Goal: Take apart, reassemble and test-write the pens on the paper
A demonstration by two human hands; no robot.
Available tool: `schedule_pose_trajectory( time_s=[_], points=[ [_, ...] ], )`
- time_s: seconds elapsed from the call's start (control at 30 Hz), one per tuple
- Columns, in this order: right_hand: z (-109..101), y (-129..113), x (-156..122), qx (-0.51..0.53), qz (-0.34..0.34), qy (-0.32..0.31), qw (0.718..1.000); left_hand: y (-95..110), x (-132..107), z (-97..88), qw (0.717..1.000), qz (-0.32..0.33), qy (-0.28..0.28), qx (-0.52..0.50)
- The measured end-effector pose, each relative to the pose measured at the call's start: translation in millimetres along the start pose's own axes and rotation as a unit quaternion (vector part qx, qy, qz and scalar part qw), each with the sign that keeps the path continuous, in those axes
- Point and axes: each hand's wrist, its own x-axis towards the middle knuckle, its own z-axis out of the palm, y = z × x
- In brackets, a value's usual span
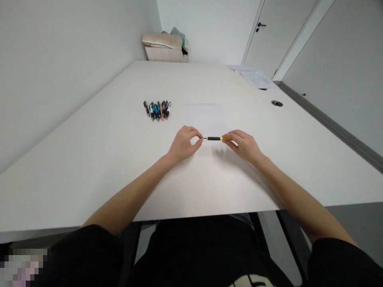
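Observation:
A pen with a black grip and yellow barrel lies level between my two hands, above the table. My right hand pinches its yellow end between thumb and fingers, which hide part of the barrel. At the other end, a thin dark tip or refill sticks out of the pen. My left hand has thumb and forefinger closed on the end of that thin piece. Just beyond the hands, a sheet of paper with a faint printed line along its far edge lies flat.
Several pens lie side by side in a row to the left of the paper. More printed papers are at the table's far right, near a round cable hole. Folded cloth or cushions are piled beyond the white table's far edge.

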Motion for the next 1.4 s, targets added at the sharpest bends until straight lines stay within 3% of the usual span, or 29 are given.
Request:
schedule_pose_trajectory(
  time_s=[0.2, 0.7, 0.9, 1.03, 1.17, 1.27, 1.4],
  points=[
    [1.0, -1.4, 0.7, -0.005, -0.006, 0.000, 1.000, 3.2, 0.2, 1.3, 1.000, 0.020, -0.009, -0.010],
    [1.0, -3.1, 1.1, 0.006, 0.006, -0.008, 1.000, 2.5, -0.5, 2.0, 0.999, -0.001, -0.032, 0.004],
    [0.3, -1.8, 0.9, 0.009, 0.016, -0.011, 1.000, 1.7, 1.1, -5.6, 0.998, 0.006, -0.059, 0.001],
    [0.6, 3.1, -0.7, 0.016, 0.025, -0.004, 1.000, -15.0, 4.0, -21.1, 0.995, 0.020, -0.101, 0.012],
    [2.3, 10.2, -3.4, 0.015, 0.028, 0.004, 0.999, -32.8, 4.4, -33.4, 0.983, 0.023, -0.177, 0.032],
    [2.9, 13.0, -4.6, 0.011, 0.035, 0.007, 0.999, -37.2, 2.0, -34.7, 0.972, 0.020, -0.229, 0.056],
    [2.9, 13.7, -4.6, 0.009, 0.043, 0.008, 0.999, -36.1, -1.5, -31.9, 0.964, 0.029, -0.258, 0.061]
  ],
)
